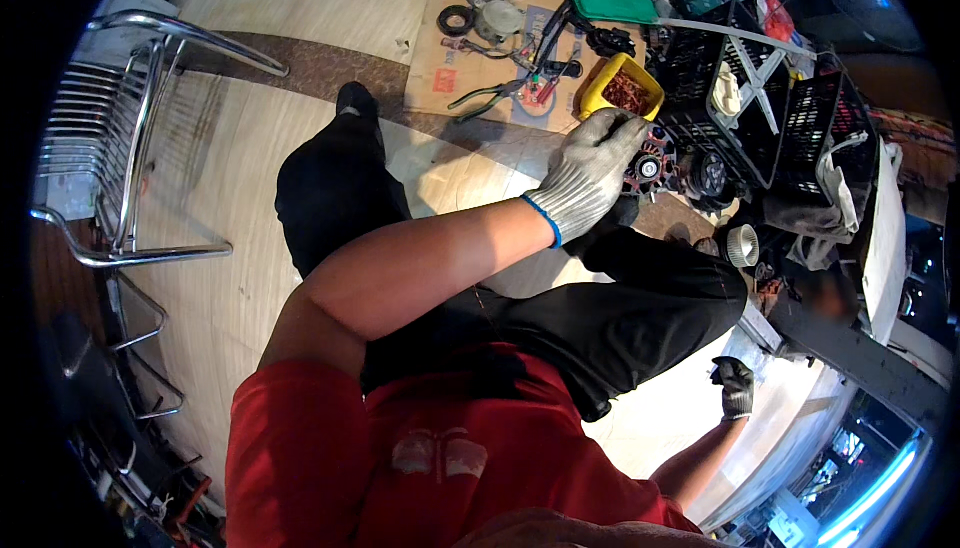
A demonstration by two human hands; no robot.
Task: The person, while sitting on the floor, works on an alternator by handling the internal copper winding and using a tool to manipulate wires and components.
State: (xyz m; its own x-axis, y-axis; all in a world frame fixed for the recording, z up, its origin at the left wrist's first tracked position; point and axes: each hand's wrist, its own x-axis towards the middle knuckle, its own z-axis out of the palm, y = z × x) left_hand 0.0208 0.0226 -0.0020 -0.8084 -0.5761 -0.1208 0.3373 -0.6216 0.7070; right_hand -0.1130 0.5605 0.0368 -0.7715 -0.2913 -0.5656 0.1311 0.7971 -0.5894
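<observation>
Yellow tub (597, 90) with reddish scraps (628, 95); left hand (592, 168) beside it, right hand (736, 388) apart; fingers curled, grip unclear; work judged midway, scraps contained, parts (499, 21) loose on cardboard (428, 58).

The gloved left hand (592, 170) reaches to the near side of a yellow tub (598, 91) of reddish bits, fingers curled; their grip is unclear. Beside it sits a round motor part (650, 168). Cardboard (428, 53) on the floor (220, 318) carries pliers (490, 97). A black crate (695, 113) stands right of the tub. The gloved right hand (737, 390) is well apart, its contents unclear.
</observation>
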